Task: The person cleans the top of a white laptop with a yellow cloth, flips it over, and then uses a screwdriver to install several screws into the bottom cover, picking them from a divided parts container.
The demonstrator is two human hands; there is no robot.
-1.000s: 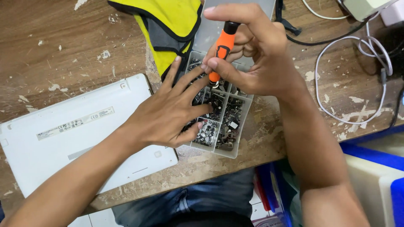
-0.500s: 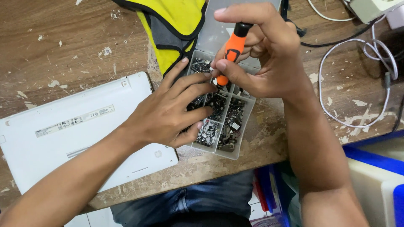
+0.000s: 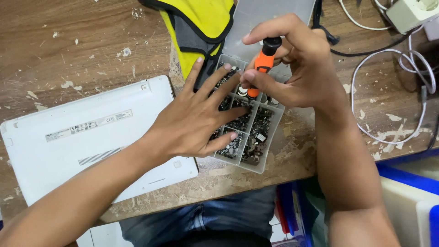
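My left hand [image 3: 194, 121] lies flat with fingers spread over a clear plastic compartment box [image 3: 263, 142] full of small dark screws and metal parts. My right hand [image 3: 297, 68] grips an orange and black screwdriver [image 3: 264, 64], its tip pointing down into a compartment at the far side of the box. The box's open lid [image 3: 265, 23] stands behind it.
A white laptop [image 3: 87, 142] lies bottom-up at the left on the worn wooden table [image 3: 68, 50]. A yellow and grey cloth [image 3: 201, 23] sits behind the box. White cables [image 3: 398, 77] and a power strip [image 3: 411, 11] are at the right, blue and white bins [image 3: 411, 192] below them.
My right hand with the screwdriver has shifted slightly right and away over the box. My left hand has stayed spread on the compartments.
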